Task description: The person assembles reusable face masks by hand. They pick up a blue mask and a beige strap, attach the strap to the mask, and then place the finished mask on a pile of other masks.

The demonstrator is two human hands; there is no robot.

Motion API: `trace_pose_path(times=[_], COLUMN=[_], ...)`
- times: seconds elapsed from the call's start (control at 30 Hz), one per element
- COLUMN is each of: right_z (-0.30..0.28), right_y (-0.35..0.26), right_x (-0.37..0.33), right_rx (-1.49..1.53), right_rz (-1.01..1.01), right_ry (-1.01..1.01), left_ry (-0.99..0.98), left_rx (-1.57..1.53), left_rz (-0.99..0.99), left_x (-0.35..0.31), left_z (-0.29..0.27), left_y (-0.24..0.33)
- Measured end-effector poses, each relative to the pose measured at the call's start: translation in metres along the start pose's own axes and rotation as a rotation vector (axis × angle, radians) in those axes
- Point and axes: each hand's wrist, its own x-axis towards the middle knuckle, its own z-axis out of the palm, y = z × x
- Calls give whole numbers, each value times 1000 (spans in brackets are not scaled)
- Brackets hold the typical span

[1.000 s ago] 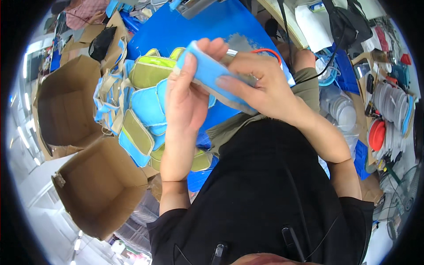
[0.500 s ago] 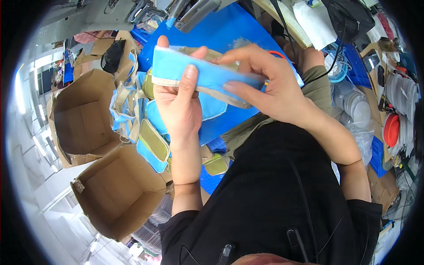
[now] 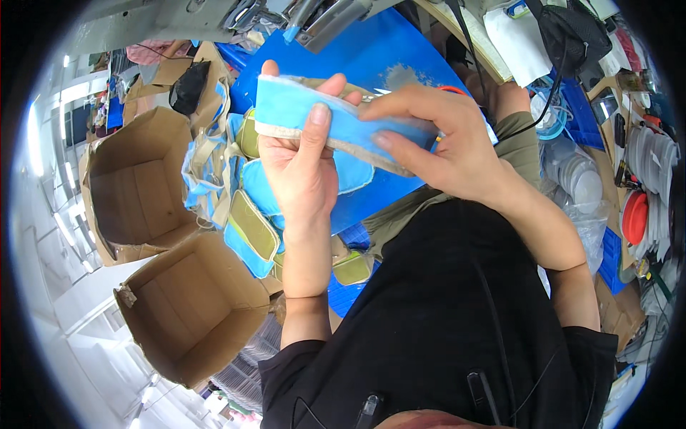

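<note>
The grip of the left hand (image 3: pixel 299 161) clasps a blue fabric piece (image 3: pixel 349 126), thumb in front, fingers behind, while the right hand (image 3: pixel 439 139) pinches its other end, presumably to steady it, above the blue counter (image 3: pixel 389 43) toward its near edge.

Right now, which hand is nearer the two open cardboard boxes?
Left. The left hand holds the blue band, right of the boxes; the right hand is farther right, at the band's right end.
</note>
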Motion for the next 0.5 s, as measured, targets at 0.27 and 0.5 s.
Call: trace_pose_path(times=[0.27,0.5], right_z=[3,4], right_y=[-4,6], right_x=[6,2], right_rx=[32,149], right_rz=[241,345], right_ry=[4,8], left_ry=[-11,0], left_rx=[-10,13], left_rz=[6,22], left_x=[-4,-8], left_z=[1,9], left_y=[-1,-1])
